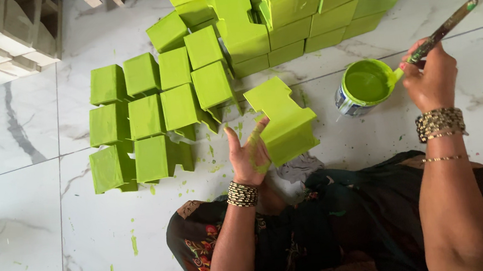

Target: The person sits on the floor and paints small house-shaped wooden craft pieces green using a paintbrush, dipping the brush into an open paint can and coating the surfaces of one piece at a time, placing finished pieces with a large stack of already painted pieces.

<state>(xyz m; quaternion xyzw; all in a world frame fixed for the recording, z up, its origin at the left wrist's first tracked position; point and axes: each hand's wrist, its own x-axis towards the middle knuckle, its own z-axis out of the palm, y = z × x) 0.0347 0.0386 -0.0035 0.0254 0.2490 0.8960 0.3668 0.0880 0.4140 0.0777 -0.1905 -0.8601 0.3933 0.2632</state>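
Fingers (233, 139) of left hand (249, 160) spread half-open, steadying the green notched block (283, 120) at its near-left edge, tilted up for painting; right hand (430, 81) closed round the brush (443, 30), bristles dipped in the paint can (363, 87) just right.

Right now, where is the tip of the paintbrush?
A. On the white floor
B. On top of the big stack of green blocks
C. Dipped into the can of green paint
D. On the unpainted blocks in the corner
C: the right hand holds the paintbrush with its bristle end at the rim of the open paint can, touching the green paint, while the left hand steadies a green block on the floor.
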